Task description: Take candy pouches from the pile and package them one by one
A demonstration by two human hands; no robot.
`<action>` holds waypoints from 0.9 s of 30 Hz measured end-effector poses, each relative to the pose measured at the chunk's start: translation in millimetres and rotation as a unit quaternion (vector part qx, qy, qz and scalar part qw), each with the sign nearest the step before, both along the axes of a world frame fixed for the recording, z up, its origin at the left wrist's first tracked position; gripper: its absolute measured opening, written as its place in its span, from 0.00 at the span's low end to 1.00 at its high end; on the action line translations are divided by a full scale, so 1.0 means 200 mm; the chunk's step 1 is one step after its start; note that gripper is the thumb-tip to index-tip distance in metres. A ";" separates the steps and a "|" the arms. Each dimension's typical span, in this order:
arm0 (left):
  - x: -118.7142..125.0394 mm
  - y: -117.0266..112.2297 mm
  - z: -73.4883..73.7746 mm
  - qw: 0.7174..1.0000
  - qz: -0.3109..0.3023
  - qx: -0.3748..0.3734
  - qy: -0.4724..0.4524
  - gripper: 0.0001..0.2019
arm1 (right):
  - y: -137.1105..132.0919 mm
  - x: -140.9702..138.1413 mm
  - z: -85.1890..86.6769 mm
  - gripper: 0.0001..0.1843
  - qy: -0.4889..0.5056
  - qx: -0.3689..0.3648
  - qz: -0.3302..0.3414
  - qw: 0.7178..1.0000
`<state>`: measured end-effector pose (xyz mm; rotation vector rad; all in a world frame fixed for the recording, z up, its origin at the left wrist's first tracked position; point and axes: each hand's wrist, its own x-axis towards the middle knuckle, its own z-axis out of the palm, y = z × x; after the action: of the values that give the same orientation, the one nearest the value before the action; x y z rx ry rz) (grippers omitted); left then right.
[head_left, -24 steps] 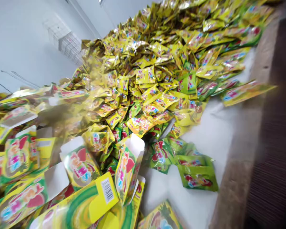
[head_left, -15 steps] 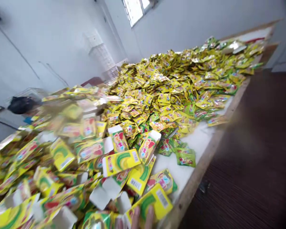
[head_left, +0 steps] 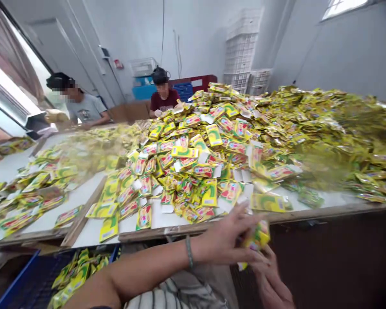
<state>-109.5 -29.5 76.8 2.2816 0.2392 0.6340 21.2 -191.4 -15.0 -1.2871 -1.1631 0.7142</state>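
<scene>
My left hand [head_left: 225, 240], with a dark bracelet at the wrist, reaches across from the lower left. Its fingers close around a small yellow carton [head_left: 261, 235] just off the table's front edge. Below it, my right hand [head_left: 272, 277] grips the same carton from underneath. Fingers and motion blur cover much of the carton, and I cannot tell whether a packet is in it. Beyond my hands lies a heap of yellow-green cartons [head_left: 180, 152], several with white flaps open. Shiny yellow packets [head_left: 309, 122] are piled to the right.
A wooden divider [head_left: 86, 210] splits the white table [head_left: 128, 225]. Below its left side, a blue crate [head_left: 22, 279] holds cartons. Two people, one in grey [head_left: 86, 109] and one in maroon [head_left: 164, 101], sit across. White crates [head_left: 241, 51] are stacked behind.
The view has swung left and levelled, bringing the other people into sight. Fingers earlier touched a yellow carton at the heap's edge; now both my hands hold a carton off the table's edge.
</scene>
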 end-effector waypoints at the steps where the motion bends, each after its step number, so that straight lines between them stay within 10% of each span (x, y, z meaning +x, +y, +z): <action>1: -0.12 -0.01 0.03 0.998 0.015 -0.066 -0.009 0.36 | 0.06 -0.08 0.07 0.13 -0.013 -0.008 0.055 0.998; 4: -0.50 -0.02 0.05 0.950 0.144 -0.273 -0.054 0.27 | 0.25 -0.39 0.23 0.09 -0.065 -0.009 0.160 0.985; 10: -1.04 -0.03 -0.09 0.727 0.408 -0.527 -0.169 0.27 | 0.55 -0.84 0.28 0.15 -0.147 -0.005 0.166 0.975; 16: -1.32 0.10 -0.11 0.849 0.425 -0.312 0.033 0.24 | 0.79 -0.87 0.33 0.19 -0.157 -0.099 0.243 0.952; 20: -1.36 0.21 -0.10 0.891 0.369 -0.243 0.100 0.21 | 1.00 -0.79 0.49 0.22 -0.293 -0.110 0.345 0.885; 27: -1.30 0.23 -0.24 0.788 0.464 -0.398 -0.067 0.24 | 1.46 -0.68 0.67 0.15 -0.630 -0.006 0.248 0.736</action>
<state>-369.0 16.1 28.1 1.1730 1.3326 0.9280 -114.9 101.3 119.6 -1.4694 -2.6830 0.0815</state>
